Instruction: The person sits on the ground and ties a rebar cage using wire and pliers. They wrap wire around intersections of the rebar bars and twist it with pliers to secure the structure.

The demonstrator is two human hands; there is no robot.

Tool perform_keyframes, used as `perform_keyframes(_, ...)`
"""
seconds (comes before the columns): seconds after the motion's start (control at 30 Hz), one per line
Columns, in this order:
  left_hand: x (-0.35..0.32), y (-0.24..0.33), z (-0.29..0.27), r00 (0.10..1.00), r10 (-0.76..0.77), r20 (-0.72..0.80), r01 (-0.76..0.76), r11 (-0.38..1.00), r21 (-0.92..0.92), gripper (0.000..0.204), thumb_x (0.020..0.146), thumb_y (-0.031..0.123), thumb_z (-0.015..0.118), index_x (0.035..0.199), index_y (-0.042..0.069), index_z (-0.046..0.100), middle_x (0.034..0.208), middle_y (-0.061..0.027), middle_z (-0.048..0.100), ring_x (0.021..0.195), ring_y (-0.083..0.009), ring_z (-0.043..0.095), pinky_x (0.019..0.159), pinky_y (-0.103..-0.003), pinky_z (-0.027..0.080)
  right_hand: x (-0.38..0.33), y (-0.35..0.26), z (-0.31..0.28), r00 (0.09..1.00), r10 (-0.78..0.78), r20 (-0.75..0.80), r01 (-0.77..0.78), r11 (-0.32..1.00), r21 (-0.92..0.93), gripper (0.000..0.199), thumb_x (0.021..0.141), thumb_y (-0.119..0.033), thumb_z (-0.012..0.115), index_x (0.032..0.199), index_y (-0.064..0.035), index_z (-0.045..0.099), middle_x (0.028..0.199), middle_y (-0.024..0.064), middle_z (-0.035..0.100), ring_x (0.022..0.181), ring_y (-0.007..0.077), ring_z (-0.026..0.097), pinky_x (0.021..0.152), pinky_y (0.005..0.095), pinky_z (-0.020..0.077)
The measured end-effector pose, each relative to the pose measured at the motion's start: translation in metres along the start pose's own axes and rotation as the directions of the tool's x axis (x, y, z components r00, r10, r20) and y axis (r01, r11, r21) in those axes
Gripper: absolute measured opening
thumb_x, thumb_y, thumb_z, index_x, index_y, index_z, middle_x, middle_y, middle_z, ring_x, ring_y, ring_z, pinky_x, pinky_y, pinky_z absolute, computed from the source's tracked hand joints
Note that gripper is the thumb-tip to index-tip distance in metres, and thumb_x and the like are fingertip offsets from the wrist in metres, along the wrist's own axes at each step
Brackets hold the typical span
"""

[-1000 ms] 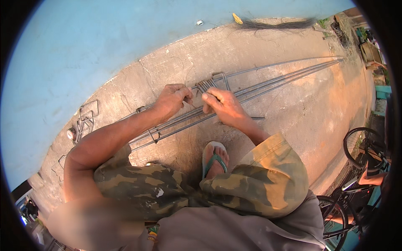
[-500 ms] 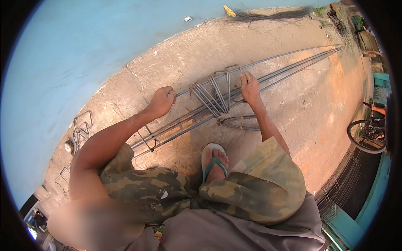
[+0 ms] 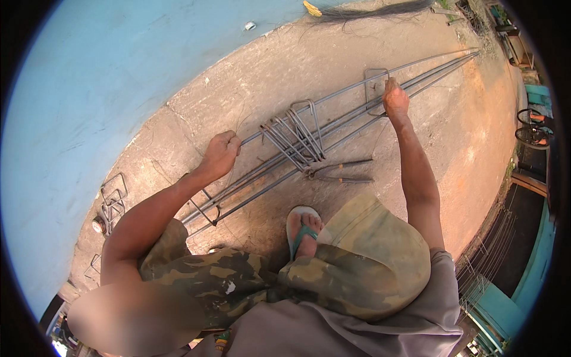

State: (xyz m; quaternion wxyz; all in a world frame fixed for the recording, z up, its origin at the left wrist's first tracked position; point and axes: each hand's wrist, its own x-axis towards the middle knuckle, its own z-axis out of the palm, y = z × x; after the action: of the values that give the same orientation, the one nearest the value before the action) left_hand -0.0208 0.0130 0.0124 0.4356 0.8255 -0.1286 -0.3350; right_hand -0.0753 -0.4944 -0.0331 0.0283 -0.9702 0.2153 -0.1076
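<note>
Moved farther right of the ring cluster [image 3: 289,140]: one square ring [image 3: 366,92]; right hand [image 3: 396,100], grip closed on its side. Left hand [image 3: 221,154]: grip round upper steel bar [image 3: 345,91], left of cluster. Pincers [image 3: 311,174]: just below cluster. Dark wire bundle [image 3: 380,11]: well beyond cluster.

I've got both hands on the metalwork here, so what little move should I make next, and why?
I'd probably square the single loop across the rods with your right hand: its fingers are on that loop, it sits apart from the bunched loops, and your left hand grips the upper rod, which could steady things.
</note>
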Motion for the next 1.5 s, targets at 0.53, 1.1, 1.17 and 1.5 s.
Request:
perform_keyframes(0.53,0.0,-0.003,0.002,0.999,0.037,-0.025,-0.038,0.997,-0.061,0.031,0.092,0.019,0.047,0.069,0.0,0.054,0.062,-0.0066,0.052,0.061,-0.0158,0.051,0.058,-0.033,0.042,-0.035,-0.114,-0.038,0.922,-0.25,0.297,0.114,0.906,0.408,0.045,0.095,-0.031,0.061,0.127,0.0011,0.055,0.089,0.019,0.068,0.08,0.0318,0.067,0.072,0.0404,0.0518)
perform_keyframes(1.1,0.004,-0.02,0.002,0.994,0.106,-0.033,-0.106,0.994,0.003,0.033,0.093,0.021,0.046,0.069,-0.001,0.054,0.063,-0.008,0.053,0.061,-0.0168,0.051,0.061,-0.034,0.042,-0.13,-0.175,-0.043,0.886,-0.27,0.377,-0.106,0.673,0.732,0.054,0.094,-0.012,0.06,0.143,-0.0033,0.04,0.069,0.0107,0.058,0.064,0.0236,0.053,0.067,0.0357,0.0464)
perform_keyframes(1.17,0.003,-0.016,0.001,0.996,0.087,-0.029,-0.087,0.996,-0.004,0.032,0.092,0.021,0.047,0.071,-0.004,0.052,0.065,-0.0137,0.051,0.063,-0.0212,0.051,0.062,-0.039,0.042,-0.122,-0.168,-0.042,0.845,-0.216,0.488,-0.279,0.602,0.749,0.048,0.093,-0.01,0.058,0.139,-0.0012,0.045,0.074,0.0163,0.062,0.07,0.033,0.058,0.069,0.0408,0.0485)
perform_keyframes(1.5,0.003,-0.012,0.004,0.998,0.055,-0.02,-0.055,0.998,-0.001,0.03,0.092,0.019,0.048,0.076,-0.006,0.05,0.067,-0.0223,0.05,0.064,-0.0288,0.052,0.066,-0.043,0.043,-0.02,0.024,-0.008,0.994,0.112,0.001,-0.109,0.971,0.211,0.034,0.093,-0.016,0.055,0.125,-0.0061,0.059,0.095,0.028,0.067,0.09,0.0437,0.065,0.076,0.0483,0.0535)
